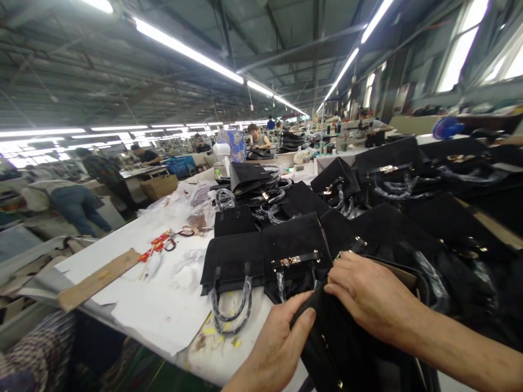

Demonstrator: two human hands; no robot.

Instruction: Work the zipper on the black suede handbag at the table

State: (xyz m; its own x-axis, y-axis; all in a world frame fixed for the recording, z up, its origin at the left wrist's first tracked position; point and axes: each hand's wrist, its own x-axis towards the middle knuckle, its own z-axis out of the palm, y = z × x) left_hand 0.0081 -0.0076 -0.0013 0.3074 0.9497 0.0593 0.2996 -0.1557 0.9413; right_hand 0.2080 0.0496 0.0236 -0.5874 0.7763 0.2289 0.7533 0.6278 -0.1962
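A black handbag (343, 337) with small gold fittings fills the near right of the table. My left hand (281, 337) pinches its edge between thumb and fingers. Just to the right, my right hand (363, 288) grips the same bag's upper edge, its fingers curled over the black material. Right beyond my hands lies another black handbag (296, 242) with a gold clasp on its strap. Beside that one, a black bag (235, 258) has plastic-wrapped handles (231, 326) hanging toward me. The lower part of the held bag runs out of view.
Many more black bags (388, 163) are heaped across the right and back. Scissors (171, 242), a red packet (157, 242) and a cardboard strip (100, 277) lie on the white table (159, 310). A blue fan (232, 144) stands behind. Several people work farther off, one person (77, 198) bending at left.
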